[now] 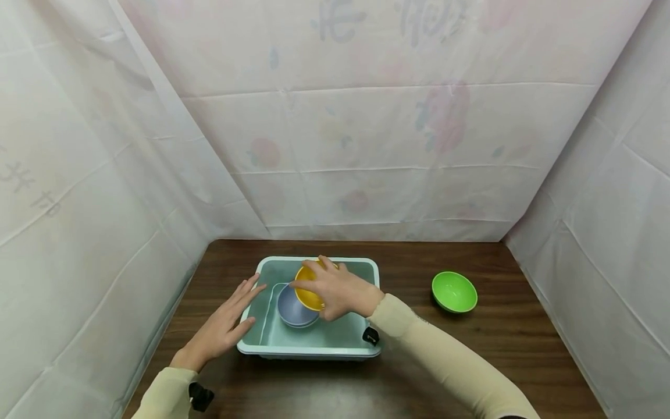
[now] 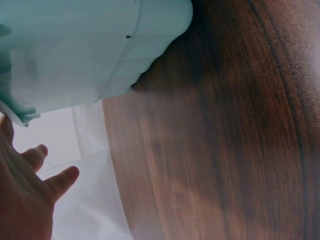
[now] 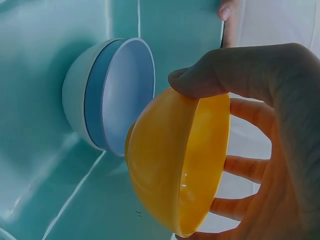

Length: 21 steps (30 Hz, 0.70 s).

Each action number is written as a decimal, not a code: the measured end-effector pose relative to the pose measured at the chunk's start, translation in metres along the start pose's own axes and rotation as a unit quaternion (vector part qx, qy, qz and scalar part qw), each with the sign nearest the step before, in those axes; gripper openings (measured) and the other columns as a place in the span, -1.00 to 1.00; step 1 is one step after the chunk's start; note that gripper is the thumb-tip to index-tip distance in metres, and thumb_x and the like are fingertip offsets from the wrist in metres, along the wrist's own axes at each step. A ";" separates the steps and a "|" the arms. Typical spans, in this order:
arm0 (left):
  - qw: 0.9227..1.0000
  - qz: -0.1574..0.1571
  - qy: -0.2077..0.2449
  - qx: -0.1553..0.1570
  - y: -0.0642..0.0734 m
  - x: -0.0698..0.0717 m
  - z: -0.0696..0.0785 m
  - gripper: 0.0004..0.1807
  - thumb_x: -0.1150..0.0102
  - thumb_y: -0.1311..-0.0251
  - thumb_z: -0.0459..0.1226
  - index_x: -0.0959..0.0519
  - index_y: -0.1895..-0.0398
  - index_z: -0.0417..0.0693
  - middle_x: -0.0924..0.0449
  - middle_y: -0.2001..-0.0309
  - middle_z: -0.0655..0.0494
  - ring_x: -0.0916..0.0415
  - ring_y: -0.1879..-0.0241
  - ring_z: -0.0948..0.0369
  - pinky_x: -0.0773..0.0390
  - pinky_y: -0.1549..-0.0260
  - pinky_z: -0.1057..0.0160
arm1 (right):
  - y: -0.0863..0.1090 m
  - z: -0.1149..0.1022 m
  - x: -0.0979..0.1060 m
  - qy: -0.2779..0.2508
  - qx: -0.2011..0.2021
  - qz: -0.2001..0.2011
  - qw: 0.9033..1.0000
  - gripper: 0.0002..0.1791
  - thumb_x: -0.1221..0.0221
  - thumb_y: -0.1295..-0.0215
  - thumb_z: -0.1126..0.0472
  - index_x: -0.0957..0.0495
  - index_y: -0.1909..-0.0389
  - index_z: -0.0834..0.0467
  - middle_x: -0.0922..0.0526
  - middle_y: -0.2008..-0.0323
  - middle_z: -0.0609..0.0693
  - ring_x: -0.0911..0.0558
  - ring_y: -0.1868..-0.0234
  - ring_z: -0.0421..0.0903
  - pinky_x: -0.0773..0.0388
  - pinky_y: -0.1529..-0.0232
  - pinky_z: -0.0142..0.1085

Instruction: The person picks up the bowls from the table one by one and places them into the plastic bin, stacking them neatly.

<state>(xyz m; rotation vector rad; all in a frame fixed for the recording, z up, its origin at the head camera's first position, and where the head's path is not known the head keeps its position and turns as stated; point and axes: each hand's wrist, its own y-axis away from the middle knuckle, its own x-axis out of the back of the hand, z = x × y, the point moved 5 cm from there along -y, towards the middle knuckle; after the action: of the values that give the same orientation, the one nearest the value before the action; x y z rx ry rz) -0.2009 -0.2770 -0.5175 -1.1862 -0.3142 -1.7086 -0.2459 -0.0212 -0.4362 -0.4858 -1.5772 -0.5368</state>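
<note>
My right hand (image 1: 342, 291) grips a yellow bowl (image 3: 155, 160) by its rim, thumb on one side and fingers on the other. The bowl is held over the light-green plastic basin (image 1: 335, 351). Just beside and below it, a blue bowl (image 3: 131, 95) sits nested in a pale bowl (image 3: 75, 95) inside the basin. At the basin's left rim, my left hand (image 1: 222, 329) is spread with fingers extended. In the left wrist view, part of that hand (image 2: 25, 185) shows near the rim; whether it presses the rim is hard to tell.
A bright green bowl (image 1: 454, 292) stands on the brown wooden table (image 1: 419, 361), right of the basin. White printed sheets (image 1: 387, 134) hang behind the table and along both sides. Dark wrist devices (image 1: 200, 397) sit at both sleeves.
</note>
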 end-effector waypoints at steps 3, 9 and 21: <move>1.000 -0.001 0.001 -0.002 -0.001 0.001 0.000 -0.27 -0.13 -0.42 -0.20 -0.19 -0.63 0.15 0.08 -0.68 0.02 0.14 -0.65 -0.11 -0.17 -0.30 -0.54 | -0.004 -0.001 -0.002 -0.006 0.005 0.001 1.000 -0.04 -0.46 0.01 0.03 -0.33 -0.49 -0.37 -0.18 -0.54 0.05 -0.28 -0.44 0.25 -0.57 -0.13 0.21; 1.000 -0.009 0.003 -0.002 -0.002 0.001 0.001 -0.23 -0.17 -0.37 -0.28 -0.19 -0.62 0.12 0.09 -0.68 0.02 0.16 -0.66 -0.07 -0.17 -0.34 -0.49 | -0.010 -0.003 -0.007 -0.010 0.009 0.000 1.000 -0.05 -0.45 -0.01 0.03 -0.33 -0.50 -0.36 -0.19 -0.52 0.04 -0.28 -0.46 0.30 -0.55 -0.15 0.25; 1.000 -0.009 0.005 0.001 -0.002 0.002 0.004 -0.25 -0.17 -0.37 -0.28 -0.21 -0.61 0.09 0.08 -0.68 0.02 0.16 -0.66 -0.08 -0.17 -0.34 -0.49 | -0.017 -0.007 -0.013 -0.013 0.009 -0.011 1.000 -0.06 -0.43 -0.03 0.03 -0.32 -0.50 -0.36 -0.16 -0.54 0.04 -0.29 -0.46 0.28 -0.58 -0.13 0.21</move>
<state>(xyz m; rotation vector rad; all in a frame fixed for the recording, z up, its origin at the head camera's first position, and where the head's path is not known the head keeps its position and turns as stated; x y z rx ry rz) -0.2007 -0.2749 -0.5131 -1.1772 -0.3205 -1.7287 -0.2501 -0.0389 -0.4494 -0.4630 -1.6132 -0.5344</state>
